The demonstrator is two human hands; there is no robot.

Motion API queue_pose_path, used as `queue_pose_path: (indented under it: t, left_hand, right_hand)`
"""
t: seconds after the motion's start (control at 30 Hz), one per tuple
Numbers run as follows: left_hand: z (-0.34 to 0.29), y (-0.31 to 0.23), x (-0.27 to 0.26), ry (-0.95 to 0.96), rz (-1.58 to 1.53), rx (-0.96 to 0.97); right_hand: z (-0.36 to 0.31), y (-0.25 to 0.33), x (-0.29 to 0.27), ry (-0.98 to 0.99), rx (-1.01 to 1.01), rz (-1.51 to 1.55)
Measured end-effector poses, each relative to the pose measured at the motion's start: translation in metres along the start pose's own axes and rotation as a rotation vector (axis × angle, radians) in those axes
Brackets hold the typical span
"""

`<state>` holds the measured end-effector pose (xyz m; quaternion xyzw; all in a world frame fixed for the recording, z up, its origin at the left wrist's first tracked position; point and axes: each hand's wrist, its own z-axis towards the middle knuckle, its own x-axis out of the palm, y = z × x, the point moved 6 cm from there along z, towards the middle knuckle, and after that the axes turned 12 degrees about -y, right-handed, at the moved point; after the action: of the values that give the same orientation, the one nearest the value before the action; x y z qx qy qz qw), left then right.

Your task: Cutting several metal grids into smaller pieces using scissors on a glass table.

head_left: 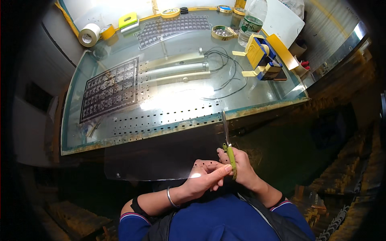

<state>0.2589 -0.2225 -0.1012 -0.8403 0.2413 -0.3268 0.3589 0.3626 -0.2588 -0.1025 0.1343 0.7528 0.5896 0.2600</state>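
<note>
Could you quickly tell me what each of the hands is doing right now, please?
Left hand: closed, pinching the clear perforated plastic sheet.
Right hand: closed around the green-handled knife, blade up.

A: What is at twelve o'clock?
B: A big glass table [80, 132] with bright light shining on its top. A white wall [92, 10] sits behind it.
A: And at three and nine o'clock?
B: Dark floor [333, 132] on both sides.
</note>
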Motion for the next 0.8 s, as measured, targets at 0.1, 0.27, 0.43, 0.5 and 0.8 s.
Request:
queue_pose_path:
  t: [0.1,0.27,0.43,0.5,0.8]
  left_hand:
    - [-0.001,0.002,0.003,0.020,-0.003,0.003]
    - [-0.005,0.002,0.008,0.072,-0.016,-0.018]
    - [-0.004,0.001,0.015,0.118,-0.039,-0.051]
    - [-0.006,0.000,0.020,0.146,-0.075,-0.072]
    - [-0.011,0.007,0.050,0.324,-0.150,-0.177]
  right_hand:
    - [0.002,0.003,0.001,0.001,0.058,0.064]
    - [0.008,0.004,0.000,-0.006,0.082,0.044]
    - [0.012,0.004,0.003,-0.040,0.062,0.178]
    - [0.014,0.002,0.008,-0.084,0.087,0.248]
    - [0.032,-0.022,0.031,-0.117,0.067,0.962]
